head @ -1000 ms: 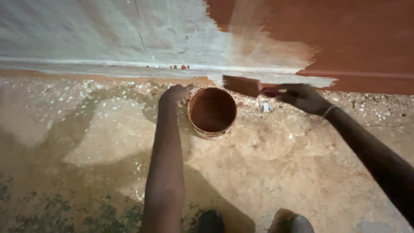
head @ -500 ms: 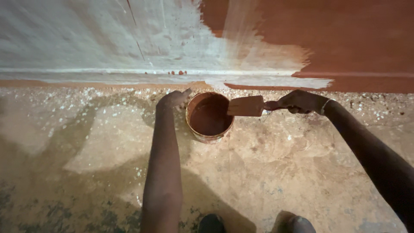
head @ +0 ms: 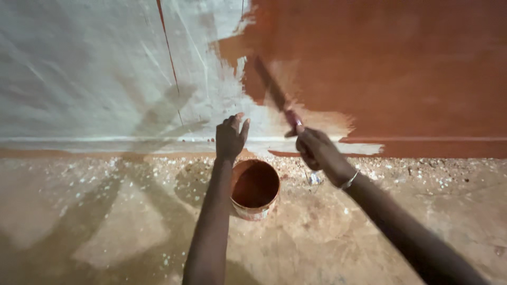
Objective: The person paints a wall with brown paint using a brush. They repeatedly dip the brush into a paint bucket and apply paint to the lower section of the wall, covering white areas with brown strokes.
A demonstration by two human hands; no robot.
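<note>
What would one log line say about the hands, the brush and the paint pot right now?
left hand: open, above paint pot | right hand: grips brush, bristles on wall | pot: on floor, holds brown paint

Packages: only my round paint tin (head: pixel 254 189), rust-orange inside, standing open on the floor below the wall.
Labels, signs, screens: none.

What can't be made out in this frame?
Head view only:
- Brush: motion-blurred, bristles indistinct against the red-brown paint on the wall.
- Right hand: grip on the handle partly hidden by its own fingers.
- Can: paint level lost in shadow; near side covered by left forearm.
- Left hand: contact with the wall unclear.
</note>
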